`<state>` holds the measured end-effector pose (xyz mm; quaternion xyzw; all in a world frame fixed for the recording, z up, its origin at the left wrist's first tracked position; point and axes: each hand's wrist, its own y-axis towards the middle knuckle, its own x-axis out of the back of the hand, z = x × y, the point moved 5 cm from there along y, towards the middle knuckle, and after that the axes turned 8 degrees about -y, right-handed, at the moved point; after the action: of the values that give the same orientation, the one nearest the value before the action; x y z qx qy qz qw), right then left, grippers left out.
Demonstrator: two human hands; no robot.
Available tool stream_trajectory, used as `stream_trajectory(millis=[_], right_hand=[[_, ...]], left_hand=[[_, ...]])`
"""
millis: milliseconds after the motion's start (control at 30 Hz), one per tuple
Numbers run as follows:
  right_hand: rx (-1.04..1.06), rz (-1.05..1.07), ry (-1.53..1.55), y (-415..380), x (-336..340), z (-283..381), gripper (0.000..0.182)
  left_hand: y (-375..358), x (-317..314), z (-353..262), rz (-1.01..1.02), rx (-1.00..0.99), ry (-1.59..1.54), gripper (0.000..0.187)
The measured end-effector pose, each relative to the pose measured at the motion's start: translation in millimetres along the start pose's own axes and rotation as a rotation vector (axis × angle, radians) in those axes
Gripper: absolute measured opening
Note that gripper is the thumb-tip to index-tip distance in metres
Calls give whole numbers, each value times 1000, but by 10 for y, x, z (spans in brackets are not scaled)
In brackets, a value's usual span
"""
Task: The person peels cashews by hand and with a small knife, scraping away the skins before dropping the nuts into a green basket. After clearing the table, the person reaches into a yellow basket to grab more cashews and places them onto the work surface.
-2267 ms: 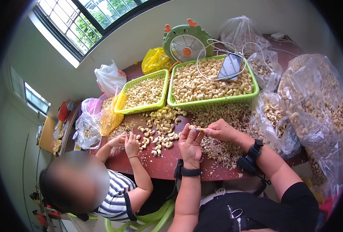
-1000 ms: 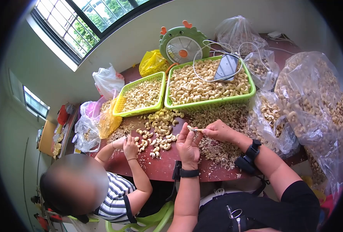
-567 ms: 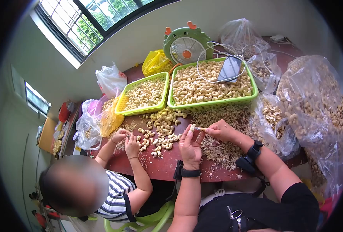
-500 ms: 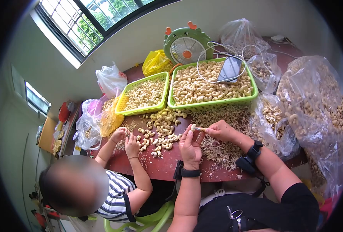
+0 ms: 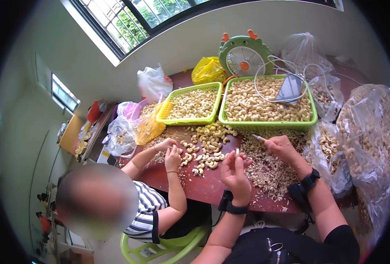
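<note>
My left hand [image 5: 234,170] holds a pale cashew [image 5: 236,152] upright between its fingertips, above the red-brown table [image 5: 204,187]. My right hand [image 5: 283,148] grips a small thin tool [image 5: 258,138], its tip pointing left, a short way apart from the cashew. Under the right hand spreads a heap of brown skins and broken bits [image 5: 267,169]. Peeled cashews [image 5: 208,147] lie loose on the table to the left of my hands.
Two green baskets of cashews [image 5: 190,104] [image 5: 265,102] stand at the back, a phone [image 5: 289,89] with a white cable on the larger. A green fan [image 5: 244,56] is behind. Big clear bags of cashews [image 5: 366,132] fill the right. A person's hands [image 5: 168,152] work at the left.
My hands have come apart: the right one drew the tool to the right, the left keeps the cashew. The view has shifted, so everything sits further right and lower.
</note>
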<state>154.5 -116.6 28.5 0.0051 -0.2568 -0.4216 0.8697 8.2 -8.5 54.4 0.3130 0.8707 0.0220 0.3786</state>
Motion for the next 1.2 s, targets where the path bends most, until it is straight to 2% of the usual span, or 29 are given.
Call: stream_trajectory(millis=[67, 100, 167, 200, 267, 333, 400, 467, 533, 567, 733, 767, 867, 933, 1067, 1100, 1200], right_hand=[[23, -59, -40, 6, 117, 66, 39], [33, -50, -34, 5, 130, 77, 39], [57, -111, -14, -1, 176, 86, 40], [64, -100, -12, 0, 181, 84, 40], [30, -126, -41, -37, 223, 60, 39], [16, -114, -34, -62, 250, 78, 40], [27, -152, -13, -55, 279, 73, 41], [22, -147, -27, -44, 263, 22, 41], [49, -138, -114, -40, 223, 32, 40], [53, -131, -113, -35, 206, 38, 40], [67, -100, -194, -25, 155, 29, 39], [62, -106, -192, -25, 149, 11, 38], [37, -83, -191, -21, 132, -11, 39], [37, -85, -184, -1, 120, -61, 39], [30, -98, -240, 4, 140, -67, 38], [48, -83, -246, 11, 123, -74, 37], [50, -62, -246, 7, 97, -23, 35]], left_hand=[[-93, -303, -436, 155, -316, 95, 18], [-41, -356, -530, 150, -327, 102, 18], [91, -619, -888, 342, -862, 247, 18], [357, -691, -956, 318, -923, 285, 17], [1090, -626, -708, 31, -527, 240, 29], [1376, -340, -434, -85, -535, 484, 32], [1208, -209, -205, -57, -375, 588, 29], [1025, -70, 116, 66, -302, 668, 20], [829, -21, 229, 178, -316, 753, 13], [769, 19, 250, 170, -319, 755, 13], [671, 55, 367, 299, -180, 851, 10], [656, 74, 384, 320, -239, 897, 12], [617, 222, 553, 330, -249, 998, 14], [670, 325, 526, 206, -140, 842, 18], [981, 799, 492, -72, -149, 608, 16], [962, 757, 348, -132, -22, 527, 16], [976, 803, 320, -132, 38, 527, 17]])
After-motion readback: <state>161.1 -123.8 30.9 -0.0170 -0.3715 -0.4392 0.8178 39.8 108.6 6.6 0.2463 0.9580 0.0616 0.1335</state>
